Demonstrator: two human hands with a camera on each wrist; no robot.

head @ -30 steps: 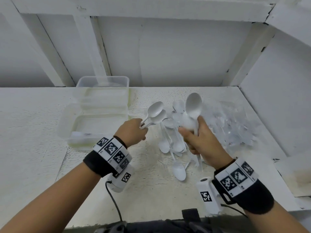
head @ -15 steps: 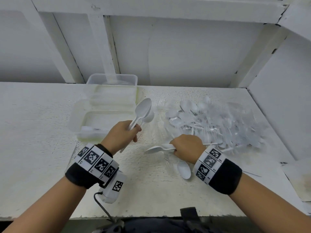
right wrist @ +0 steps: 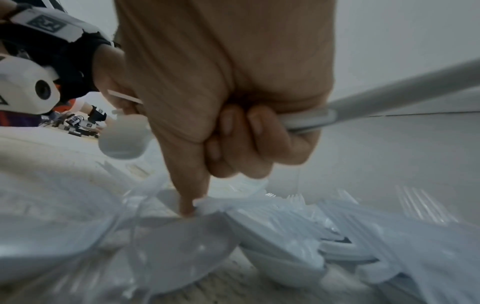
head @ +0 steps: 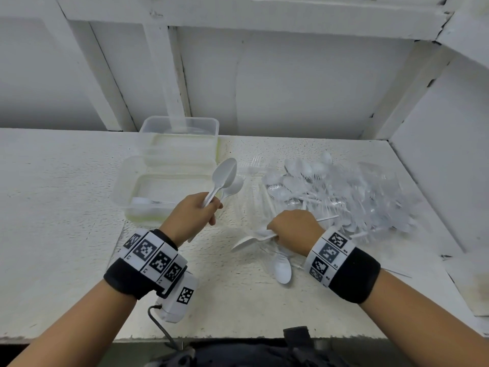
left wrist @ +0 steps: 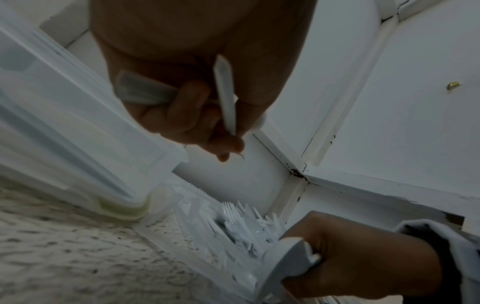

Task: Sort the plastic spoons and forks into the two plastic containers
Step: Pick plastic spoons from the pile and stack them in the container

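Observation:
My left hand point(head: 197, 211) grips the handles of a few white plastic spoons point(head: 225, 176), bowls up, just right of the near clear container point(head: 127, 186); the handles point(left wrist: 225, 96) show in the left wrist view. A second clear container point(head: 180, 125) stands behind it. My right hand point(head: 292, 229) holds white spoons point(head: 247, 242) by the handle point(right wrist: 389, 102), low over the table, its forefinger point(right wrist: 189, 197) touching the pile. The heap of white spoons and clear forks point(head: 338, 192) spreads to the right. One loose spoon point(head: 282, 268) lies under my right wrist.
White walls close the shelf at the back and on the right point(head: 436, 144). The near container holds a spoon and a fork point(head: 148, 201). The table's front edge point(head: 238, 337) runs close to my body. A clear fork lies near the right edge point(head: 397, 272).
My right hand dropped from holding spoons upright to lying low at the pile's edge, spoons now pointing left. My left hand with its spoons shifted slightly toward the near container.

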